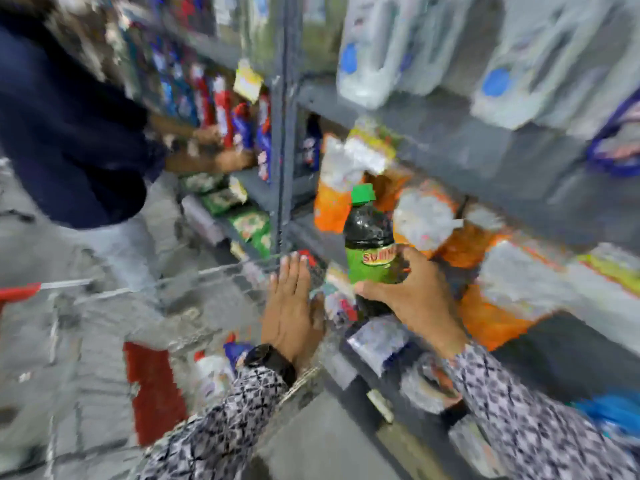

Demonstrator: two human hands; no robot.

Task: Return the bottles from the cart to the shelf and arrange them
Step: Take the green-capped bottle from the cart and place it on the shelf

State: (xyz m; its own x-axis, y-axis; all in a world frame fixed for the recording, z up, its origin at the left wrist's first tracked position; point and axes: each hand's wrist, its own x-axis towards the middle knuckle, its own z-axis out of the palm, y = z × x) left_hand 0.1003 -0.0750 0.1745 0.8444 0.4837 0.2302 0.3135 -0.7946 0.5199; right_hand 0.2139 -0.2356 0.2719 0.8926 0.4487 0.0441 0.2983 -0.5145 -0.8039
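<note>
My right hand (412, 292) grips a dark bottle (369, 237) with a green cap and green label, holding it upright in front of the grey shelf (467, 157). My left hand (291, 306) is flat with fingers apart, over the wire cart (214, 275), holding nothing. Inside the cart lies a white bottle with a red cap (207, 372) beside a blue item. The whole view is blurred by motion.
Orange and white bags (332, 188) fill the shelf behind the bottle. Large clear jugs with blue labels (367, 57) stand on the shelf above. Another person in a dark blue top (69, 126) reaches into the left shelf bay. The cart's red handle (17, 292) is at left.
</note>
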